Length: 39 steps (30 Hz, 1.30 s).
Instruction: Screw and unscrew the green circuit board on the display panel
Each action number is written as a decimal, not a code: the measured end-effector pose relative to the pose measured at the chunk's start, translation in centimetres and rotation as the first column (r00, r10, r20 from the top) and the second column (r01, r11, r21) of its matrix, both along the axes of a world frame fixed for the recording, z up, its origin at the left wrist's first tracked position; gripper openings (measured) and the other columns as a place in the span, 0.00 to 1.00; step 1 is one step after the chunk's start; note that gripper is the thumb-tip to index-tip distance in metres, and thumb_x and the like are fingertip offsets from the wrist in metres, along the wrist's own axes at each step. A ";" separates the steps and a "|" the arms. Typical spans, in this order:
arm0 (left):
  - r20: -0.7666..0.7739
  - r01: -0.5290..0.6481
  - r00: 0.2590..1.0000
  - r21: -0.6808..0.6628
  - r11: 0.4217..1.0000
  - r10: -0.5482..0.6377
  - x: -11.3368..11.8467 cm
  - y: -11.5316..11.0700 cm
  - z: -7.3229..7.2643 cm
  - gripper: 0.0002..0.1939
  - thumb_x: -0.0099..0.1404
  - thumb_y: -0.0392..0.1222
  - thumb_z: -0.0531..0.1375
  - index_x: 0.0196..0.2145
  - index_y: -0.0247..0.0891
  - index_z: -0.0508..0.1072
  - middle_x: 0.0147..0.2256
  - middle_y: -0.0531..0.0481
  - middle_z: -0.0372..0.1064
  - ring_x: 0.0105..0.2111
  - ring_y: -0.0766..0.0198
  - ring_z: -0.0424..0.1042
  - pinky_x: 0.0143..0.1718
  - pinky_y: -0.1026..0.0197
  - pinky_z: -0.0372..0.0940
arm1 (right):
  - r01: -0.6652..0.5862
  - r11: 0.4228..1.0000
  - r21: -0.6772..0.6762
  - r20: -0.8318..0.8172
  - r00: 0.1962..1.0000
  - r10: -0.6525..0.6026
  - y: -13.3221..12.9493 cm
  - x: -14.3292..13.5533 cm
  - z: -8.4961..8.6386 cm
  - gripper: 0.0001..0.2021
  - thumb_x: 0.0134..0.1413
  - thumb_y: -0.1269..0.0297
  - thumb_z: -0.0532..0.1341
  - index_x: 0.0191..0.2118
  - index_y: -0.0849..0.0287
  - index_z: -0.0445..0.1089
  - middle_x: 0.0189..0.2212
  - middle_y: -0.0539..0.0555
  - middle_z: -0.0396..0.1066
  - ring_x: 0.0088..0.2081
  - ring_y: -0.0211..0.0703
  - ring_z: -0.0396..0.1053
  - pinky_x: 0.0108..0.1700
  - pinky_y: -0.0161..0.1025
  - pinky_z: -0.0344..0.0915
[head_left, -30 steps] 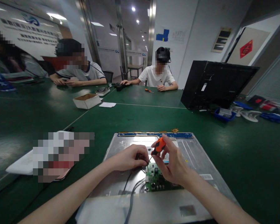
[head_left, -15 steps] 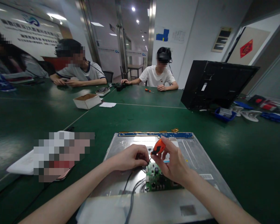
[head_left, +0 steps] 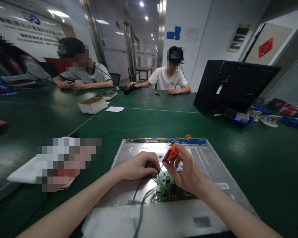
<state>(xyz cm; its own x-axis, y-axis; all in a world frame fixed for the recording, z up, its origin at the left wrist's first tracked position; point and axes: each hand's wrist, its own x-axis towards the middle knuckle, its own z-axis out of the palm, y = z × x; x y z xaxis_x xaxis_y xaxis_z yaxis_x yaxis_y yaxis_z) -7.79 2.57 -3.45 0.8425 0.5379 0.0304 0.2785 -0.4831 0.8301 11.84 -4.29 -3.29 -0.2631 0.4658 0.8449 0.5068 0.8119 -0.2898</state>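
Note:
In my right hand (head_left: 187,168) is a screwdriver with an orange and black handle (head_left: 171,154). Its thin shaft slants down to the left, to the fingertips of my left hand (head_left: 145,164). Those fingers are pinched together at the upper left corner of a green circuit board (head_left: 164,191); what lies between them is hidden. The board sits on a silver metal display panel (head_left: 124,195), with a blue circuit strip (head_left: 149,141) along its far edge. Dark cables (head_left: 142,210) run from the board's left side toward me.
Left of the panel lie a white item (head_left: 24,172) and a pink one, partly blurred. Farther off are a white open box (head_left: 92,105), a paper (head_left: 115,109), a second screwdriver (head_left: 159,94), a black monitor (head_left: 233,86) and a blue tray (head_left: 241,119). Several people sit around the green table (head_left: 270,158).
Both hands and the screwdriver hold nearly the same pose over the board. The view has shifted slightly, and part of another person's hand or arm now shows at the left edge.

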 end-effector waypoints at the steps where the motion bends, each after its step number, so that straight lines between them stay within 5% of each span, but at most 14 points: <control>1: -0.004 0.005 1.000 -0.003 1.000 -0.005 0.0 0.0 0.1 0.03 0.60 0.36 0.62 0.33 0.36 0.74 0.35 0.49 0.70 0.35 0.61 0.69 0.37 0.60 0.63 | 0.006 1.000 0.001 0.005 1.000 -0.006 0.0 0.0 0.0 0.32 0.63 0.69 0.55 0.68 0.54 0.40 0.29 0.49 0.69 0.21 0.37 0.66 0.20 0.33 0.64; 9: 0.006 0.003 1.000 0.007 1.000 -0.003 -0.1 0.1 -0.1 0.01 0.60 0.35 0.62 0.31 0.36 0.73 0.34 0.50 0.70 0.34 0.62 0.68 0.37 0.61 0.63 | -0.021 0.999 -0.041 0.050 0.998 0.023 -0.2 0.3 0.0 0.34 0.61 0.73 0.53 0.69 0.59 0.37 0.34 0.56 0.73 0.26 0.41 0.71 0.24 0.37 0.68; 20: -0.001 0.010 1.000 0.084 0.996 -0.010 -0.1 0.1 0.0 0.02 0.60 0.33 0.63 0.31 0.36 0.73 0.31 0.53 0.69 0.32 0.65 0.67 0.35 0.64 0.62 | 0.017 1.000 0.000 0.020 1.000 -0.017 -0.1 0.2 0.1 0.33 0.62 0.71 0.55 0.68 0.54 0.40 0.32 0.52 0.71 0.23 0.37 0.67 0.22 0.35 0.66; 39: -0.014 0.016 1.000 -0.001 1.000 -0.016 -0.1 0.1 0.0 0.04 0.61 0.39 0.63 0.34 0.36 0.75 0.38 0.49 0.71 0.35 0.62 0.68 0.37 0.61 0.64 | 0.040 0.999 -0.017 0.045 0.998 -0.039 -0.1 0.2 0.2 0.32 0.63 0.69 0.55 0.68 0.54 0.40 0.37 0.54 0.73 0.23 0.36 0.67 0.22 0.35 0.65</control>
